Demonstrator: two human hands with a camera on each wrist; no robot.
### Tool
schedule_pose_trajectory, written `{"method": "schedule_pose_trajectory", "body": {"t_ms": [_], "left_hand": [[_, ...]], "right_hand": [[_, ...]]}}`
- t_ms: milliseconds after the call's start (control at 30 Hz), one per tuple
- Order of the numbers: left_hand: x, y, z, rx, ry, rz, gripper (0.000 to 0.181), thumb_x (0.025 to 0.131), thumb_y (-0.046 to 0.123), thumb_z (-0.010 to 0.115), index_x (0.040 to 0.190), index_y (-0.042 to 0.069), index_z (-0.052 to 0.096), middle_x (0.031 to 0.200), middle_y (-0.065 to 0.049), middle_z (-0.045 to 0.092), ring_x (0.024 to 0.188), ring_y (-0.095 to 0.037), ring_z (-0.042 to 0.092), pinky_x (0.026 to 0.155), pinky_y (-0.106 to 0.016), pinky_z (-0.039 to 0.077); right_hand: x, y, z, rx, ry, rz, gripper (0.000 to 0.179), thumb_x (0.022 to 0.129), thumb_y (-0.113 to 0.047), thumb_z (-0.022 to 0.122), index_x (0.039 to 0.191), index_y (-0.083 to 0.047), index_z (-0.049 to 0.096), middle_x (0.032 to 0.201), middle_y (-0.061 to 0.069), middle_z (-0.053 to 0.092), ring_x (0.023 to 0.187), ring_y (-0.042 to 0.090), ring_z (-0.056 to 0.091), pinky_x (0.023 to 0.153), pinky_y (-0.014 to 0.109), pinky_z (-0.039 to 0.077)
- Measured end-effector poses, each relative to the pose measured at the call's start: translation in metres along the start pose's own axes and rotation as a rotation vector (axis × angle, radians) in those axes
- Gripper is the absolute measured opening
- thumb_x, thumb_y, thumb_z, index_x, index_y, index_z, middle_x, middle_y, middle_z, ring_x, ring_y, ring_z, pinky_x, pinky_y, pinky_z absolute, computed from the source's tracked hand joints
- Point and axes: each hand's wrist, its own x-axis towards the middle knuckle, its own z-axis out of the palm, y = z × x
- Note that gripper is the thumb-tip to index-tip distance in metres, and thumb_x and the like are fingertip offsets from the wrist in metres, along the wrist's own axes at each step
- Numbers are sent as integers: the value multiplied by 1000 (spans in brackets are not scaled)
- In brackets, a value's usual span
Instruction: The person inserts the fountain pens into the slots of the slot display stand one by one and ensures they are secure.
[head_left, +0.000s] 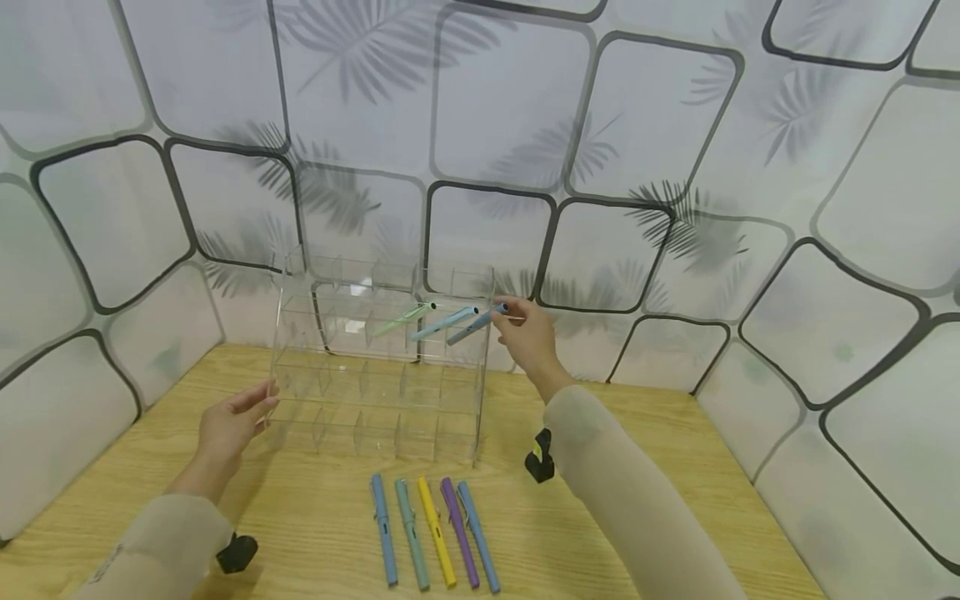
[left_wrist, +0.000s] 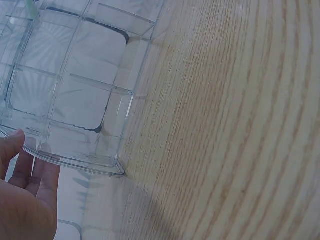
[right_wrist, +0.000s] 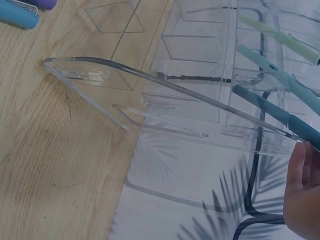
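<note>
A: What rises beyond the left hand (head_left: 228,429) and the right hand (head_left: 531,337)?

B: A pale wall covering (head_left: 510,100), printed with dark rounded outlines and grey fern-like leaves, spans the scene behind both.

A: And underneath?

B: A wood-grain bench (head_left: 630,517) spreads below the hands.

A: The biggest object on it?

B: A clear, tiered rack (head_left: 345,385), split into small compartments, stands between the two hands.

A: And the person at work?

B: Pale sleeves (head_left: 637,492) reach in from either side. The left hand grips the lower part of the rack's side edge, thumb on one face, fingers on the other. The right hand, higher up, pinches the upper end of a slate-blue pen (head_left: 472,327) slanting in an upper tier.

A: More pens?

B: Left of the right hand, a sky-blue pen (head_left: 442,323) and then a pale green pen (head_left: 403,320) slant in the same tier. Between the forearms, nearer the person than either hand, five more lie side by side: first blue pen (head_left: 383,529), teal pen (head_left: 412,533), yellow pen (head_left: 437,531), purple pen (head_left: 460,532), second blue pen (head_left: 478,537).

A: Smallest?

B: A black piece (head_left: 539,457) beside the right sleeve, below that hand; another beside the left.
</note>
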Motion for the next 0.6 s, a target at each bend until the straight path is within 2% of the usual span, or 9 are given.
{"method": "schedule_pose_trajectory", "body": {"t_ms": [300, 433, 600], "left_hand": [[1, -3, -1, -2, -2, -15, 51, 93, 21, 64, 136, 0, 45, 116, 16, 58, 80, 13, 55, 77, -15, 53], [1, -4, -1, 0, -6, -13, 52, 94, 21, 64, 137, 0, 44, 117, 16, 58, 81, 13, 55, 78, -15, 52], [2, -3, 0, -4, -9, 2, 52, 94, 20, 63, 137, -1, 43, 116, 17, 59, 81, 13, 55, 78, -15, 52]], "right_hand": [[-1, 1, 0, -9, -36, -22, 37, 94, -14, 62, 131, -11, 58, 122, 14, 55, 105, 26, 59, 75, 30, 58], [-1, 0, 0, -3, 0, 19, 43, 92, -22, 67, 130, -8, 56, 121, 13, 56, 105, 25, 60, 78, 31, 57], [0, 0, 0, -29, 57, 47, 42, 89, -27, 69, 123, -4, 58, 114, 12, 62, 99, 24, 63, 77, 31, 56]]}}
